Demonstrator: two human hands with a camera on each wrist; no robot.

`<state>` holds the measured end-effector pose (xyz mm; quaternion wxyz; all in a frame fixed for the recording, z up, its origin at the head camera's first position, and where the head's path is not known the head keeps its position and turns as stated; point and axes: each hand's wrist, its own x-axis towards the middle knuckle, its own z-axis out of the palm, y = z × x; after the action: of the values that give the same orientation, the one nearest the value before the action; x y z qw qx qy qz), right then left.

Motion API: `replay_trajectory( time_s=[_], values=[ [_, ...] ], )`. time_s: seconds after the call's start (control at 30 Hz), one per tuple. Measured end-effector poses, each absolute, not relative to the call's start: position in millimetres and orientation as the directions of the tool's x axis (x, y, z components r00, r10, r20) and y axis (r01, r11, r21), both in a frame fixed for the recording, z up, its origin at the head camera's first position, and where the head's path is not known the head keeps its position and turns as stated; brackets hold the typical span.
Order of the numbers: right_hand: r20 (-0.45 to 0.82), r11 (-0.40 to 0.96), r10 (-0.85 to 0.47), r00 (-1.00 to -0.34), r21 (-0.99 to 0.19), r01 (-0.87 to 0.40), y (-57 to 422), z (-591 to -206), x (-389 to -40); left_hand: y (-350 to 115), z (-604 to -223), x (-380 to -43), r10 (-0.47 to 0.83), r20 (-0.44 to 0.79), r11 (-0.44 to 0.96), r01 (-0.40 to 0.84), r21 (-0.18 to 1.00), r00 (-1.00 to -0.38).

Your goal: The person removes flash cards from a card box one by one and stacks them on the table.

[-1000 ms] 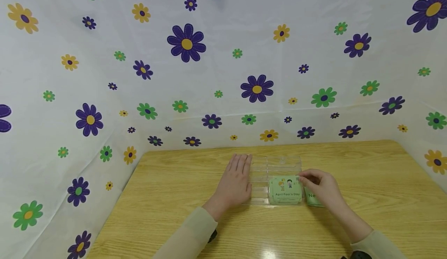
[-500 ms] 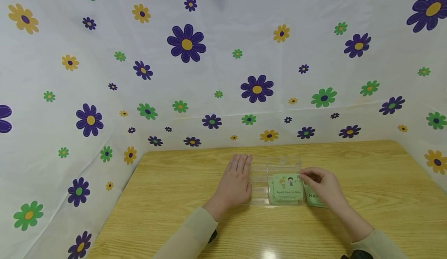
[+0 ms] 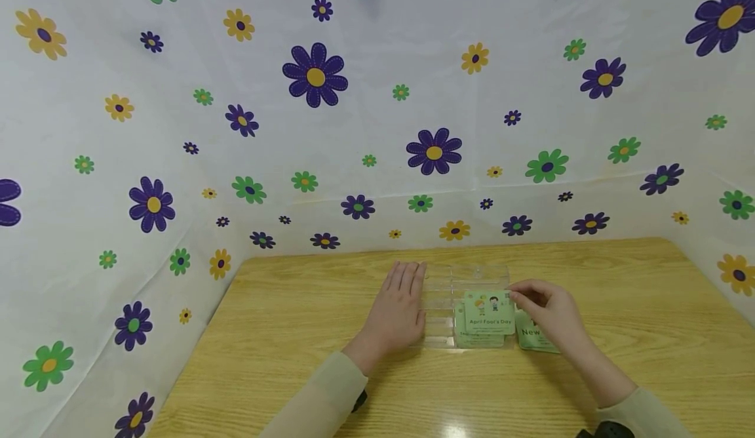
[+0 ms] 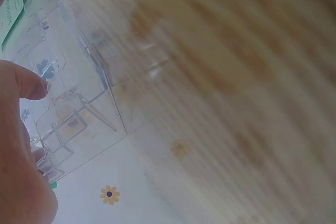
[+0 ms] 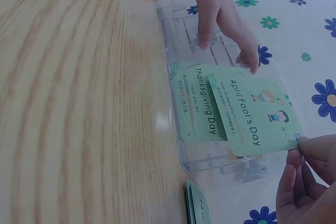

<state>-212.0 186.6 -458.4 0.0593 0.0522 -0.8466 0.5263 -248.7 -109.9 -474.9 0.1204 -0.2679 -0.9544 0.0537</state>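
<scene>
A green April Fool's Day card [image 3: 489, 313] is pinched at its upper right corner by my right hand [image 3: 550, 313]. It overlaps a Thanksgiving Day card [image 5: 194, 103], which lies in the right part of a clear plastic rack [image 3: 438, 330] with stepped compartments. My left hand [image 3: 396, 310] rests along the rack's left side with its fingers straight; in the left wrist view its thumb [image 4: 32, 85] touches the clear plastic. Partly under my right hand, a small stack of green cards [image 3: 533, 336] with "New" showing lies just right of the rack.
The wooden table [image 3: 295, 333] extends on both sides of the rack. Behind it hangs a white cloth [image 3: 366, 123] printed with flowers, which also covers the left and right sides.
My right hand has drawn the April Fool's Day card up and to the right, uncovering more of the Thanksgiving Day card. The left hand stays in place.
</scene>
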Motion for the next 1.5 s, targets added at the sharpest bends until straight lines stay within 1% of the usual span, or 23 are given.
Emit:
replay_trajectory(
  time_s=[0.13, 1.07, 1.5],
  values=[
    [0.138, 0.433, -0.016, -0.990, -0.892, -0.132, 189, -458, -212, -110, -475, -248, 0.520, 0.191, 0.853, 0.495, -0.165, -0.833],
    [0.168, 0.455, 0.029, -0.985, -0.880, -0.136, 206, -453, -210, -109, -475, -245, 0.512, 0.162, 0.856, 0.485, -0.180, -0.843],
    [0.191, 0.443, 0.038, -0.981, -0.883, -0.155, 213, -455, -210, -109, -474, -248, 0.522, 0.181, 0.850, 0.491, -0.189, -0.834]
  ],
)
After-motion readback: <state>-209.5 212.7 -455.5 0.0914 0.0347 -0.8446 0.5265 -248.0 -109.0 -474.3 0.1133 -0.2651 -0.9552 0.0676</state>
